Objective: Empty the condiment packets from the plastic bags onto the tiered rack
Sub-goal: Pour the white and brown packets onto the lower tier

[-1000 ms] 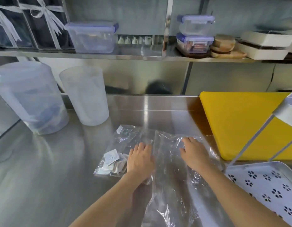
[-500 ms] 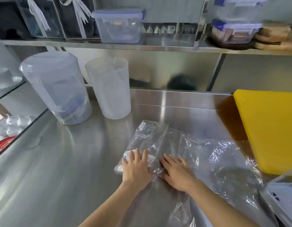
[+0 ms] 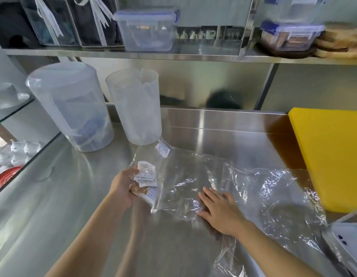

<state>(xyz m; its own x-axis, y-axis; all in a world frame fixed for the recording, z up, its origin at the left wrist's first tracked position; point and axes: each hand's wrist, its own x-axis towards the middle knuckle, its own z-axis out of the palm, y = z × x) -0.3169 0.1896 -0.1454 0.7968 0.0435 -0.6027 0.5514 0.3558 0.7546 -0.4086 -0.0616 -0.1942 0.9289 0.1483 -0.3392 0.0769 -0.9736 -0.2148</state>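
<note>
The left hand (image 3: 124, 186) grasps a bunch of condiment packets (image 3: 146, 179), seemingly inside a plastic bag (image 3: 183, 176) on the desk (image 3: 73, 196). The right hand (image 3: 220, 211) lies flat, released, on it. The rack (image 3: 347, 242) shows no packets yet.

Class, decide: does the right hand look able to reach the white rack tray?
Probably yes: the right hand lies flat on the plastic bag, holding nothing, with only flat bag film between it and the rack tray.
</note>
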